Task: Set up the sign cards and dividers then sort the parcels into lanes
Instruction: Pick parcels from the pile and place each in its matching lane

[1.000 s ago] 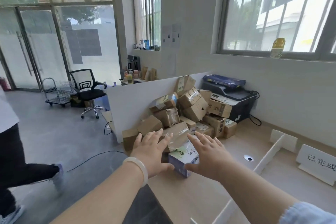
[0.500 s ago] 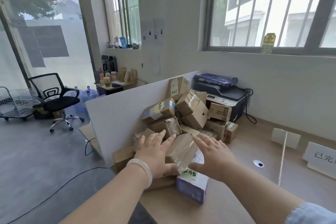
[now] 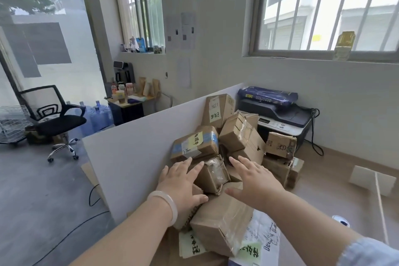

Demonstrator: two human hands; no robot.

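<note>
A heap of brown cardboard parcels (image 3: 237,136) lies on the wooden table against a tall white board (image 3: 133,157). My left hand (image 3: 181,183), with a pale bangle at the wrist, reaches with straight fingers onto the left side of a small taped parcel (image 3: 214,176). Across from it, my right hand (image 3: 253,179) is spread over that parcel's right side. A larger taped parcel (image 3: 220,224) lies in front of the hands, over a white-wrapped one (image 3: 263,242) with a green note. A parcel with a yellow note (image 3: 195,143) sits just beyond my left fingers.
A thin white divider strip (image 3: 381,205) with a cardboard end piece (image 3: 367,179) stands on the table at the right. A printer (image 3: 278,119) sits behind the heap by the wall. An office chair (image 3: 54,119) and water bottles stand on the floor at the left.
The view has come closer to the heap. Both hands have moved forward from the front parcels onto the small taped parcel deeper in the pile.
</note>
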